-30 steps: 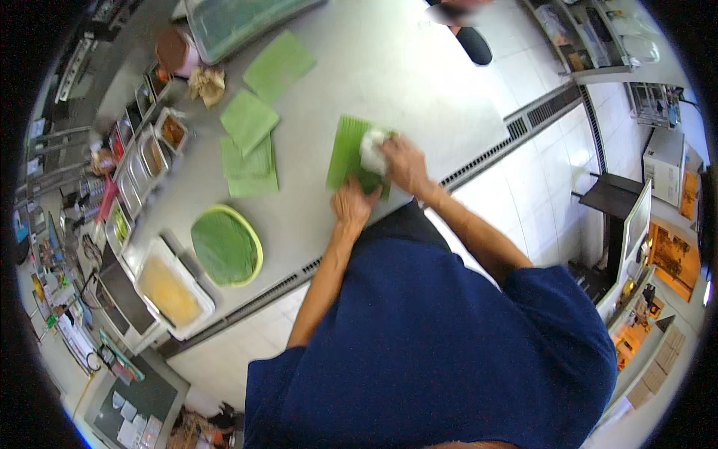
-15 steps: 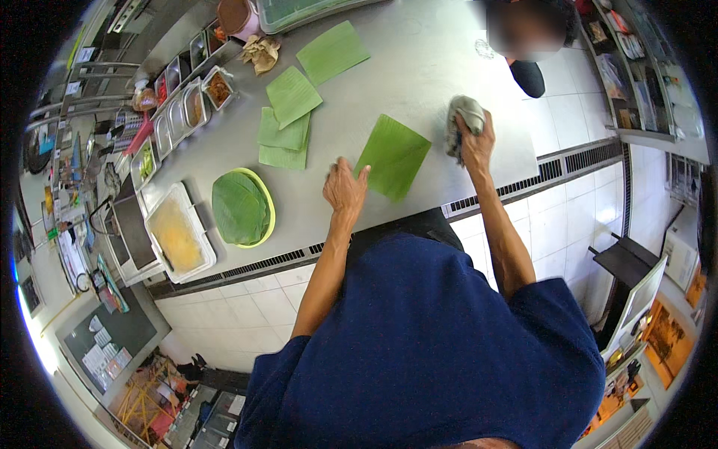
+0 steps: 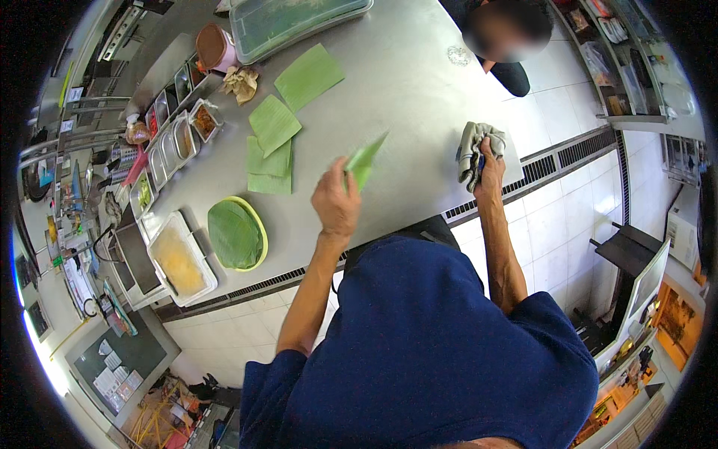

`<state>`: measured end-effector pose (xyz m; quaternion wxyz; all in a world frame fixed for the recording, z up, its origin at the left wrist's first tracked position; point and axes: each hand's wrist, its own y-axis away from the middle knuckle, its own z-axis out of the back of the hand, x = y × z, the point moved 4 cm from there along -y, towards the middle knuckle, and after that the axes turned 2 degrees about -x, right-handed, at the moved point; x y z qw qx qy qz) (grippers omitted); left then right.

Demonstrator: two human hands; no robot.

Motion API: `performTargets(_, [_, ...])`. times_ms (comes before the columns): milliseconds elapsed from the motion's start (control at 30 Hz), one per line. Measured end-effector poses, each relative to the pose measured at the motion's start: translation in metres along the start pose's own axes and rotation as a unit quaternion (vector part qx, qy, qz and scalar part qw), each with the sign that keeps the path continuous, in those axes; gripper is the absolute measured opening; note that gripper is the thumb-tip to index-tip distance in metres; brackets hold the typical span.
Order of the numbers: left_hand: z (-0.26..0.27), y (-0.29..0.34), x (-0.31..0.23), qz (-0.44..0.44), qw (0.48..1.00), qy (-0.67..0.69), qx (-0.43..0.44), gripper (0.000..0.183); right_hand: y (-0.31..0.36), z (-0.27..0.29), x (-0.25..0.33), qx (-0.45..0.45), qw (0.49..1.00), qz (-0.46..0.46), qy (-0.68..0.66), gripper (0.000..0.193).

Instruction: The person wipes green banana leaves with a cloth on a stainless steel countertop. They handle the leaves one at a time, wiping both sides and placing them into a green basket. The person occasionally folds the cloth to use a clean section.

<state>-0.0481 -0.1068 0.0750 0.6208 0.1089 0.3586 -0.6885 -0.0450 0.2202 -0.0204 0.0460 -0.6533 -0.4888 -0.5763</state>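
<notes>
Raised over the steel table [image 3: 404,82], my left hand [image 3: 336,200] is closed on a banana leaf piece [image 3: 366,159], which is tilted so it shows narrow. My right hand [image 3: 490,170] grips a crumpled grey cloth [image 3: 475,150] near the table's right edge. Several more leaf pieces lie left of centre: one farther back [image 3: 309,76], and an overlapping group [image 3: 274,123] nearer to me. To the left of my left hand, a yellow-green round container [image 3: 261,251] holds a stack of darker green leaves [image 3: 233,233].
A white tray [image 3: 212,275] of yellowish food stands at the left. Beyond it runs a row of metal food containers [image 3: 170,150]. Crumpled brown paper [image 3: 240,84], a pink tub [image 3: 215,49] and a lidded clear box [image 3: 292,26] stand farther back. Another person [image 3: 512,75] is across the table.
My left hand has picked up the leaf piece that lay flat on the table. My right hand has drawn the cloth nearer to me, toward the right edge.
</notes>
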Motion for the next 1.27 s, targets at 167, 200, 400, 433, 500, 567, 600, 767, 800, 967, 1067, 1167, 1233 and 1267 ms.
performTargets(167, [-0.063, 0.051, -0.024, -0.316, 0.932, -0.028, 0.176, 0.045, -0.011, -0.015, 0.018, 0.019, 0.998, 0.061, 0.002, 0.031])
performTargets(200, [-0.073, 0.062, -0.024, -0.358, 0.912, 0.000, 0.200, 0.047, -0.006, -0.020, 0.022, 0.027, 0.998, 0.053, 0.024, 0.031])
performTargets(400, [-0.073, 0.092, 0.017, -0.259, 0.924, 0.024, 0.281, 0.055, 0.022, -0.056, 0.010, 0.127, 0.923, 0.171, 0.320, 0.036])
performTargets(433, [-0.073, 0.103, 0.029, -0.254, 0.928, 0.015, 0.272, 0.054, 0.028, -0.066, -0.002, 0.148, 0.885, 0.241, 0.369, 0.042])
performTargets(500, [-0.069, 0.112, 0.042, -0.263, 0.923, 0.018, 0.281, 0.051, 0.046, -0.084, -0.019, 0.143, 0.822, 0.292, 0.468, 0.046])
performTargets(567, [-0.062, 0.102, 0.040, -0.293, 0.914, 0.009, 0.281, 0.049, 0.051, -0.093, -0.032, 0.124, 0.809, 0.294, 0.494, 0.047])
performTargets(600, [-0.061, 0.093, 0.038, -0.300, 0.910, 0.020, 0.286, 0.048, 0.051, -0.095, -0.037, 0.101, 0.812, 0.298, 0.492, 0.046])
performTargets(767, [-0.058, 0.065, 0.051, -0.183, 0.973, 0.011, 0.142, 0.045, 0.040, -0.091, -0.024, 0.061, 0.904, 0.217, 0.363, 0.043])
performTargets(800, [-0.065, 0.055, 0.065, -0.053, 0.990, 0.032, 0.128, 0.044, 0.044, -0.092, -0.012, 0.080, 0.903, 0.167, 0.388, 0.041])
performTargets(967, [-0.096, 0.001, 0.080, 0.230, 0.925, 0.041, 0.301, 0.039, 0.054, -0.059, -0.051, 0.299, 0.860, -0.037, 0.411, 0.041])
performTargets(1067, [-0.124, -0.004, 0.086, 0.086, 0.927, 0.063, 0.360, 0.041, 0.072, -0.060, -0.070, 0.277, 0.836, 0.047, 0.472, 0.040])
performTargets(1167, [-0.124, 0.005, 0.086, 0.144, 0.869, 0.201, 0.429, 0.052, 0.075, -0.052, -0.080, 0.229, 0.856, 0.045, 0.461, 0.042])
performTargets(1233, [-0.122, 0.024, 0.098, 0.190, 0.822, 0.315, 0.434, 0.061, 0.078, -0.048, -0.078, 0.184, 0.868, 0.047, 0.458, 0.044])
performTargets(1267, [-0.118, 0.028, 0.100, 0.158, 0.842, 0.221, 0.467, 0.077, 0.079, -0.048, -0.077, 0.181, 0.871, 0.048, 0.455, 0.044])
